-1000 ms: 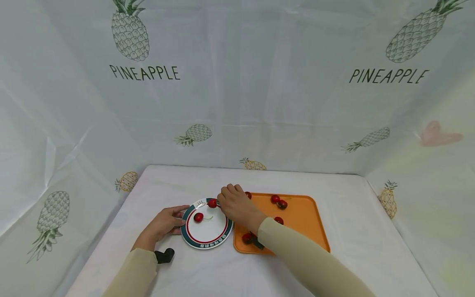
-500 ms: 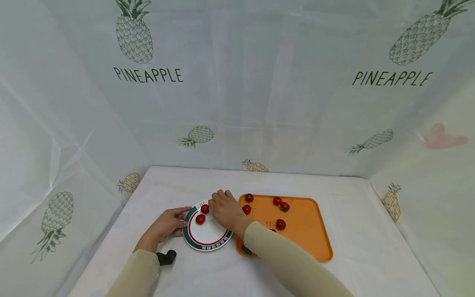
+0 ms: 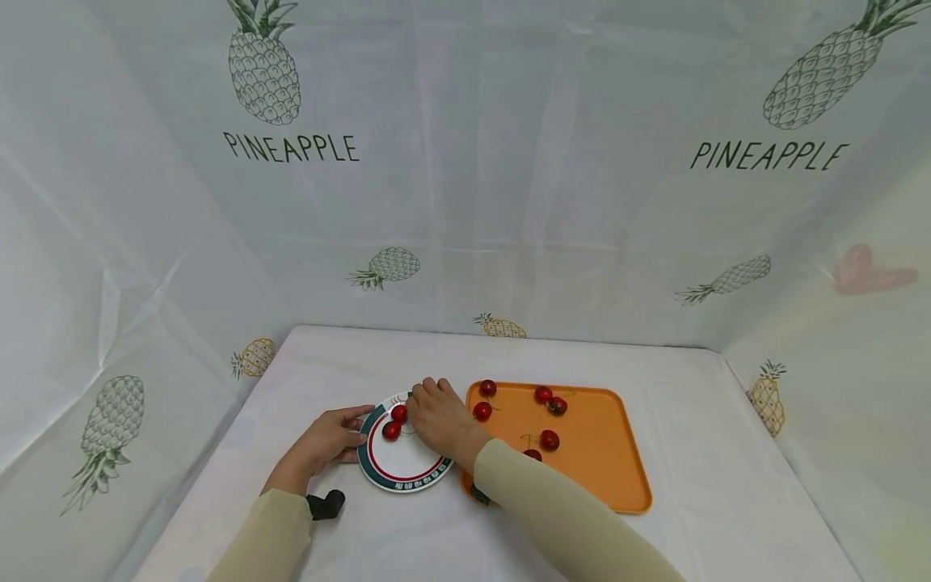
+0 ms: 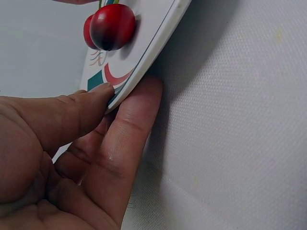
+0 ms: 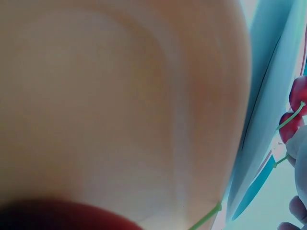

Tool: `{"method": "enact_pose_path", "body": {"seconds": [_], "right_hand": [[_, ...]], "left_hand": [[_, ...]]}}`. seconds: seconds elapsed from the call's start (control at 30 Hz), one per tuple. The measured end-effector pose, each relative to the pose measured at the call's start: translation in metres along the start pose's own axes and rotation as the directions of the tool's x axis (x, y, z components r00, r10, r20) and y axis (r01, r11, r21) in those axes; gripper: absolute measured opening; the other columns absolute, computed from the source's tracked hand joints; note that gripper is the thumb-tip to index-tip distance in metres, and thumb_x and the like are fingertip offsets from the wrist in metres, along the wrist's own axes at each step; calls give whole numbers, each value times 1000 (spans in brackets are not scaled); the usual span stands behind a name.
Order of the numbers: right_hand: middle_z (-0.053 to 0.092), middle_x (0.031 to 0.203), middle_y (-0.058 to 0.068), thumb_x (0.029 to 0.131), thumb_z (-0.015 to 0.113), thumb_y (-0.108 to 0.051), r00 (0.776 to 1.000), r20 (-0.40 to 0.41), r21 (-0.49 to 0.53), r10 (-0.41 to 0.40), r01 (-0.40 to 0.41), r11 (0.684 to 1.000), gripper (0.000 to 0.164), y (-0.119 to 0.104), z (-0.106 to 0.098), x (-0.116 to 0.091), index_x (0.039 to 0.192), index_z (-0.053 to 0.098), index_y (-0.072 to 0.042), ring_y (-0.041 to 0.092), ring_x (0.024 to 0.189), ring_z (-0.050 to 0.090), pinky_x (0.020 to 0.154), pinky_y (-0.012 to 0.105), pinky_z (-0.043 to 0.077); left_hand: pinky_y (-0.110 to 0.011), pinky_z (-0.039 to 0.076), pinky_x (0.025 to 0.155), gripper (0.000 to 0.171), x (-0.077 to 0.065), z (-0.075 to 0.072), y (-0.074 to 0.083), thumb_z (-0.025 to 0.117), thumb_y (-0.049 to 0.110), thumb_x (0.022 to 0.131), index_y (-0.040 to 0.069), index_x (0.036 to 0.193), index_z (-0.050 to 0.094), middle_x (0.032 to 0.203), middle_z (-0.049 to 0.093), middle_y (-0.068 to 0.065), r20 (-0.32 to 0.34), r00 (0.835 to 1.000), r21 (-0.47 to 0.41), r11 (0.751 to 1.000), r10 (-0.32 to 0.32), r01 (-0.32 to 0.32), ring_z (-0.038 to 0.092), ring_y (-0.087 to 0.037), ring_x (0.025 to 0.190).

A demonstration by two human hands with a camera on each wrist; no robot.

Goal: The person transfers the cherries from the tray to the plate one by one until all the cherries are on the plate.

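Note:
My left hand (image 3: 323, 440) grips the left rim of a white plate (image 3: 400, 465) with a green and red border. In the left wrist view, its thumb lies on the rim and its fingers are underneath. Over the plate, my right hand (image 3: 439, 419) pinches a cherry (image 3: 399, 413) by its green stem. Close against that cherry is a second one (image 3: 391, 431) on the plate. In the right wrist view, the fingers (image 5: 301, 148) show at the right edge, a stem end poking out past them.
An orange tray (image 3: 596, 453) lies right of the plate, its left edge partly behind my right forearm. Several cherries with stems are in it, including a pair (image 3: 550, 400) near the back. A black wrist strap (image 3: 326, 505) shows at my left wrist.
My right hand has moved left and nearer over the plate, bringing its cherry from the back rim to beside the other cherry. The left hand keeps its hold on the rim.

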State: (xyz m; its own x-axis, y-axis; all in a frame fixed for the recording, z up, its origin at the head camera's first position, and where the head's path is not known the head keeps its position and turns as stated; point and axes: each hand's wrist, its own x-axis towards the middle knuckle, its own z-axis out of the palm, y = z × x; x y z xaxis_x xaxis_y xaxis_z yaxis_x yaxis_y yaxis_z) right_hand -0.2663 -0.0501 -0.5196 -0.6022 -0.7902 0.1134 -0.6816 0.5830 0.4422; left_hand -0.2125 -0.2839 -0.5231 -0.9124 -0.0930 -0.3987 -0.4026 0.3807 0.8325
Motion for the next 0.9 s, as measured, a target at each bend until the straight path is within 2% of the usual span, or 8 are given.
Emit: {"method": "enact_pose_path", "body": {"seconds": [0.27, 0.43, 0.57, 0.8, 0.9], "right_hand": [[57, 114, -1, 105, 63, -41, 1000, -2, 18, 23, -23, 1000, 35, -1, -3, -4, 130, 62, -17, 21, 110, 48, 96, 31, 46], [55, 110, 0, 107, 60, -39, 999, -32, -2, 26, -26, 1000, 31, 7, -13, -8, 127, 64, -15, 21, 107, 47, 94, 32, 46], [54, 107, 1, 108, 56, -38, 998, -47, 13, 33, -33, 999, 28, 19, -22, -15, 121, 64, -15, 22, 105, 45, 91, 33, 45], [54, 103, 2, 103, 67, -31, 991, -110, 62, 73, -66, 996, 21, 51, -32, -39, 114, 65, -13, 23, 102, 45, 89, 33, 45], [54, 99, 3, 102, 67, -27, 984, -145, 85, 105, -93, 992, 16, 65, -32, -53, 107, 65, -12, 24, 99, 45, 85, 33, 43]], "left_hand": [[-34, 65, 72, 59, -2, 1, 1, 70, -3, 96, 10, 152, 57, 126, 56, -20, 13, 1000, -9, 1000, 10, -10, 67, -21, 83], [-34, 65, 73, 59, -2, 2, 0, 70, -3, 96, 11, 152, 57, 125, 57, -19, 15, 1000, -10, 1000, 8, -8, 67, -21, 82], [-34, 65, 73, 60, -2, 1, 0, 70, -3, 96, 11, 153, 56, 126, 56, -20, 16, 1000, -6, 1000, 2, -2, 67, -22, 83], [-32, 65, 73, 61, 0, 0, 2, 70, -3, 96, 12, 153, 56, 128, 56, -19, 15, 1000, 3, 1000, -6, 6, 67, -21, 84], [-32, 65, 73, 61, 1, -1, 2, 70, -3, 96, 12, 153, 56, 128, 56, -20, 13, 1000, 6, 1000, -6, 6, 67, -21, 84]]}}
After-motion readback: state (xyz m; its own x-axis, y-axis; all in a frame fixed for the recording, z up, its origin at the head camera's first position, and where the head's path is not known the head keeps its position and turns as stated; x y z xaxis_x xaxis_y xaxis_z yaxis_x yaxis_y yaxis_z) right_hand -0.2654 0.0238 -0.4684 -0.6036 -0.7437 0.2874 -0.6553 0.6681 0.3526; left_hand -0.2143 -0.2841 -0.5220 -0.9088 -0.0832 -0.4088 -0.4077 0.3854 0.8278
